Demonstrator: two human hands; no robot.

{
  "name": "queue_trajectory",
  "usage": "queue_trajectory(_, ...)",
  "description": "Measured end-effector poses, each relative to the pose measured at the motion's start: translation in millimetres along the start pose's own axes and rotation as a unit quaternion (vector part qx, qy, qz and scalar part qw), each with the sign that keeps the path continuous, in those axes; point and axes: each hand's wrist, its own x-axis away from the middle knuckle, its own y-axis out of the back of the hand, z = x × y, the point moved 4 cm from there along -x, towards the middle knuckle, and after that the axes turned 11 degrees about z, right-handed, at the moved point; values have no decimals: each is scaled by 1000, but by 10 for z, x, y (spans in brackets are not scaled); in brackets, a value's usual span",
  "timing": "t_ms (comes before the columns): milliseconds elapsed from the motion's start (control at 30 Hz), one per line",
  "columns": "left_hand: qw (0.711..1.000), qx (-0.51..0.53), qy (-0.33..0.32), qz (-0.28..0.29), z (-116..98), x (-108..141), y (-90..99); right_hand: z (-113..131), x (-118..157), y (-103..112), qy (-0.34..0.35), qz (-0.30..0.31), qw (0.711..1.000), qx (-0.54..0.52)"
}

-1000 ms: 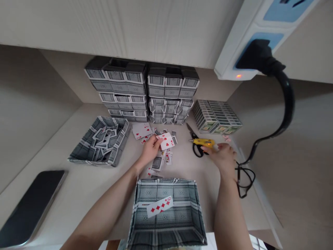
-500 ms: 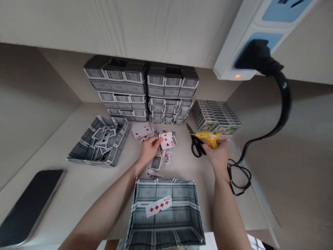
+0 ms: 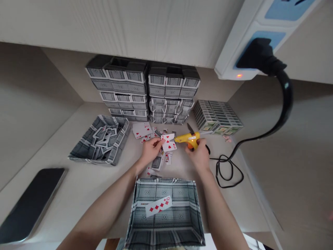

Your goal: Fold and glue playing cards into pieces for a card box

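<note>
Yellow glue gun [image 3: 188, 138], right hand [image 3: 199, 155] clamped round — left hand [image 3: 151, 149] pinching card [image 3: 169, 143], nozzle [image 3: 176, 140] by its edge

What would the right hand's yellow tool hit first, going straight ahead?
Probably the heart card in the left hand: the tip of the glue gun looks right beside it, though depth is unclear.

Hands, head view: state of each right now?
Left hand: closed, pinching a hearts playing card.
Right hand: closed around the yellow glue gun, nozzle at the card's edge.
</note>
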Motion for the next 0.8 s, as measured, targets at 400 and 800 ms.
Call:
queue_trajectory(400,998,58,14,-13,-19,0,17,-43,-20,-14,32,-19,999,-6)
queue_trajectory(800,994,102,7,-48,-27,-24,94,-66,-14,99,-27,-36,999,-30)
